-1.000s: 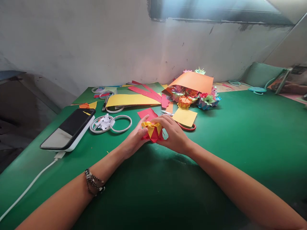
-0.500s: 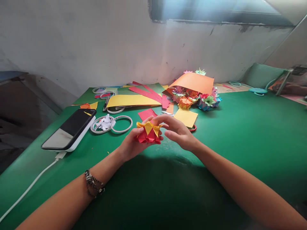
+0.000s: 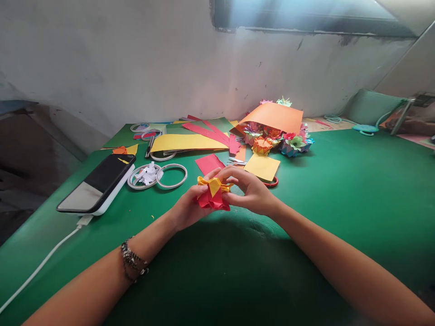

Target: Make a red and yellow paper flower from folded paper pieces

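A folded red and yellow paper flower [image 3: 213, 200] is held over the front middle of the green table. My left hand [image 3: 188, 207] is closed round its left side, the thumb against the front and the fingers behind. From the right, my right hand [image 3: 252, 191] pinches the flower's right edge between thumb and fingers; its fingertips are partly hidden. Yellow pointed petals fold over the top rim, and the red part flares below. Just behind lie a red paper square [image 3: 209, 163], a yellow paper square [image 3: 263, 166] and red-handled scissors [image 3: 272, 183], partly covered.
At left lie a phone [image 3: 98, 183] on a white block with a cable [image 3: 50, 258], and two tape rings [image 3: 172, 176], one holding white scraps. Behind are a yellow sheet [image 3: 190, 142], red strips [image 3: 207, 132], several finished paper flowers [image 3: 296, 144] and an orange sheet [image 3: 275, 118].
My right thumb and fingers have closed onto the flower's right edge; before, the thumb was apart from it. The flower has shifted slightly right and down, and turned a little.
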`<state>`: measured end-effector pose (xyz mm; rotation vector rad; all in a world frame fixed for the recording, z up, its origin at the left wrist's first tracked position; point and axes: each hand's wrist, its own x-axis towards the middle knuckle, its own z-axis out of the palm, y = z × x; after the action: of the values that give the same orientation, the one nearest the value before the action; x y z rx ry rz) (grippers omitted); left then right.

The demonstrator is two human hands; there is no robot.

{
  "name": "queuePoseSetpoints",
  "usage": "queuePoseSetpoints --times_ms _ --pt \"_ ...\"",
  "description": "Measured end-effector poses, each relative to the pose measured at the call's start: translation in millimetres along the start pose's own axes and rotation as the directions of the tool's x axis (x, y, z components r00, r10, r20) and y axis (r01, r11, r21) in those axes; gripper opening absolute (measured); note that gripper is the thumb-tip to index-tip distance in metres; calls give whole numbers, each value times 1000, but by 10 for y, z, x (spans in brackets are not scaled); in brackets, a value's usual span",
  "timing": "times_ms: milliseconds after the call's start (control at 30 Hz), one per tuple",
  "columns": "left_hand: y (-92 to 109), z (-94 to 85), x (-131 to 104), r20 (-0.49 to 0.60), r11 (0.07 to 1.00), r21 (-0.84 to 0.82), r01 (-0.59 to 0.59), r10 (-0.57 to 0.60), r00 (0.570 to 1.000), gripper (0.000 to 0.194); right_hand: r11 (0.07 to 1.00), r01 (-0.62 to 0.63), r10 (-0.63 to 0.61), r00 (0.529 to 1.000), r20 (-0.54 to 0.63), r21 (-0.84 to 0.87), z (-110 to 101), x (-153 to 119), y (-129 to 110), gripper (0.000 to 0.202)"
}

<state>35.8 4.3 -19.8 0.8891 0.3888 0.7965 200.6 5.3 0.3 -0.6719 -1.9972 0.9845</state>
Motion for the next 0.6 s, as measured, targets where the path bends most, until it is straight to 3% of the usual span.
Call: queuePoseSetpoints --times_ms 367,600 --pt "-29 -36 -9 42 999 13 36 -36 998 33 997 25 -27 999 -32 -79 21 2 -22 16" --pt "-4 -16 -23 57 998 -47 40 -37 998 33 994 76 -74 997 31 -82 -20 -15 -33 23"
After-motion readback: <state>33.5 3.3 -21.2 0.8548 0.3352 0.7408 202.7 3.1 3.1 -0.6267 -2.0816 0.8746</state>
